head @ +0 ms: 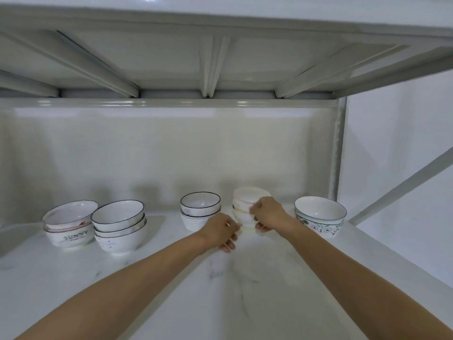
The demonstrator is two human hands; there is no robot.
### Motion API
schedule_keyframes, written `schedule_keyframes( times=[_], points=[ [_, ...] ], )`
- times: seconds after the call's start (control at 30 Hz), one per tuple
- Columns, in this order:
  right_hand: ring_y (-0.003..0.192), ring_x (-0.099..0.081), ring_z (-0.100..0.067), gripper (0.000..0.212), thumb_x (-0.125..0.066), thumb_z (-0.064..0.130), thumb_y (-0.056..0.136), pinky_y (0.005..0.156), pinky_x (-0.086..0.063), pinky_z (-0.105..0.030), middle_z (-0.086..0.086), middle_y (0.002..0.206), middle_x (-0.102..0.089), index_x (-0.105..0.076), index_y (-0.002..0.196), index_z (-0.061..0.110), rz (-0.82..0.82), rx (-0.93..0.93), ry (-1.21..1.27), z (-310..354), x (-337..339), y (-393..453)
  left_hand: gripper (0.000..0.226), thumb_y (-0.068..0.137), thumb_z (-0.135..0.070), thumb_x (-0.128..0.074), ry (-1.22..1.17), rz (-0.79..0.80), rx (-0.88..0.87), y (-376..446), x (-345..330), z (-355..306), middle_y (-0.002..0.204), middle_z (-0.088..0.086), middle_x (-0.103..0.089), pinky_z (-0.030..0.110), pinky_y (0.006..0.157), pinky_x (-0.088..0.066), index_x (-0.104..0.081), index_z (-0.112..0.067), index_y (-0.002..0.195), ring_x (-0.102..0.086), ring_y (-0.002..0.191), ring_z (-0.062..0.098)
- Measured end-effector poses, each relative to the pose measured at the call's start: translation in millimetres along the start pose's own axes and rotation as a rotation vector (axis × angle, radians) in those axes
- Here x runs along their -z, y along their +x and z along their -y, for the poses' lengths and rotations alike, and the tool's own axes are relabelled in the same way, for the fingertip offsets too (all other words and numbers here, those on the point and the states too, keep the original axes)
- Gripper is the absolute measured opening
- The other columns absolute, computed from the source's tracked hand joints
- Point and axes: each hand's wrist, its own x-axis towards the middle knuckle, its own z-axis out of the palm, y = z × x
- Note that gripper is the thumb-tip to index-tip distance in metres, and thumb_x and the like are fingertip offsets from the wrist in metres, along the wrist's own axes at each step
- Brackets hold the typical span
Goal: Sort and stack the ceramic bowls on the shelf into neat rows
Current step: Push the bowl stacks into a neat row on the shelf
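Note:
Five stacks of ceramic bowls stand in a row on the white marbled shelf [245, 278]. From the left: a stack with the word SUNNY [69, 225], a dark-rimmed stack [119, 227], a second dark-rimmed stack [199, 209], a pale pink-rimmed stack [245, 207] and a floral stack with a blue rim [320, 215]. My right hand [268, 213] grips the right side of the pale stack, fingers curled on it. My left hand [221, 231] sits at that stack's lower left with curled fingers; whether it touches the bowls is unclear.
The underside of the upper shelf [220, 57] hangs overhead. A metal upright [339, 148] and a diagonal brace [402, 185] bound the right end. The back panel [171, 148] stands just behind the bowls.

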Motion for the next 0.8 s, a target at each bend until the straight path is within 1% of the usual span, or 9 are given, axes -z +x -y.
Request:
schedule_keyframes(
  times=[0.13, 0.2, 0.33, 0.43, 0.53, 0.63, 0.7, 0.77, 0.8],
  points=[
    [0.059, -0.063, -0.016, 0.014, -0.048, 0.021, 0.098, 0.051, -0.049, -0.021, -0.007, 0.081, -0.061, -0.056, 0.089, 0.013, 0.276, 0.028, 0.014, 20, -30, -17, 0.015, 0.096, -0.016, -0.049, 0.112, -0.064, -0.009, -19, 19, 11, 0.083, 0.008, -0.064, 0.019, 0.052, -0.050, -0.061, -0.008, 0.096, -0.060, 0.054, 0.013],
    [0.062, -0.063, -0.018, 0.017, -0.046, 0.019, 0.098, 0.051, -0.047, -0.021, -0.007, 0.080, -0.063, -0.057, 0.086, 0.015, 0.326, 0.046, 0.019, 29, -49, -22, 0.015, 0.094, -0.013, -0.050, 0.161, -0.109, -0.016, -30, 32, 22, 0.084, 0.009, -0.065, 0.015, 0.052, -0.047, -0.064, -0.010, 0.092, -0.060, 0.059, 0.016],
    [0.061, -0.063, -0.019, 0.022, -0.047, 0.020, 0.097, 0.050, -0.046, -0.020, -0.009, 0.082, -0.067, -0.060, 0.108, 0.006, 0.341, 0.086, 0.032, 50, -88, -27, 0.015, 0.093, -0.013, -0.051, 0.138, -0.253, 0.031, -59, 70, 51, 0.078, 0.006, -0.066, 0.019, 0.052, -0.048, -0.066, -0.008, 0.095, -0.062, 0.057, 0.017],
    [0.060, -0.063, -0.020, 0.022, -0.048, 0.020, 0.096, 0.049, -0.045, -0.019, -0.012, 0.084, -0.068, -0.061, 0.108, 0.006, 0.413, 0.106, 0.036, 70, -117, -35, 0.013, 0.095, -0.016, -0.052, 0.100, -0.345, 0.073, -88, 106, 73, 0.073, 0.001, -0.065, 0.023, 0.053, -0.049, -0.063, -0.009, 0.093, -0.060, 0.053, 0.013],
    [0.061, -0.064, -0.018, 0.021, -0.049, 0.020, 0.096, 0.048, -0.045, -0.017, -0.008, 0.082, -0.068, -0.063, 0.105, 0.008, 0.504, 0.147, 0.017, 94, -150, -46, 0.014, 0.094, -0.016, -0.053, 0.082, -0.417, 0.128, -118, 146, 93, 0.074, 0.002, -0.064, 0.024, 0.054, -0.049, -0.064, -0.008, 0.092, -0.059, 0.054, 0.014],
    [0.063, -0.066, -0.016, 0.023, -0.048, 0.019, 0.097, 0.054, -0.048, -0.018, -0.006, 0.083, -0.068, -0.063, 0.108, 0.006, 0.598, 0.188, 0.019, 119, -187, -61, 0.014, 0.094, -0.015, -0.052, 0.060, -0.496, 0.194, -148, 188, 114, 0.074, 0.003, -0.063, 0.026, 0.055, -0.050, -0.064, -0.007, 0.090, -0.059, 0.054, 0.014],
    [0.067, -0.066, -0.018, 0.022, -0.048, 0.017, 0.097, 0.064, -0.052, -0.023, -0.007, 0.086, -0.067, -0.063, 0.108, 0.006, 0.658, 0.187, 0.049, 135, -213, -72, 0.014, 0.093, -0.015, -0.053, 0.044, -0.537, 0.244, -168, 214, 129, 0.079, 0.006, -0.063, 0.028, 0.058, -0.053, -0.063, -0.006, 0.090, -0.061, 0.057, 0.016],
    [0.073, -0.066, -0.020, 0.020, -0.049, 0.018, 0.096, 0.073, -0.054, -0.029, -0.006, 0.092, -0.063, -0.060, 0.110, 0.010, 0.672, 0.174, 0.101, 150, -241, -81, 0.010, 0.093, -0.012, -0.053, -0.003, -0.582, 0.283, -186, 239, 145, 0.083, 0.009, -0.059, 0.034, 0.064, -0.055, -0.060, -0.005, 0.092, -0.061, 0.062, 0.019],
    [0.077, -0.067, -0.021, 0.023, -0.050, 0.021, 0.096, 0.075, -0.055, -0.030, -0.006, 0.098, -0.061, -0.057, 0.116, 0.012, 0.657, 0.177, 0.123, 157, -254, -85, 0.010, 0.093, -0.011, -0.053, -0.040, -0.613, 0.299, -194, 250, 152, 0.085, 0.010, -0.056, 0.036, 0.064, -0.056, -0.059, -0.004, 0.097, -0.060, 0.064, 0.019]
  ],
)
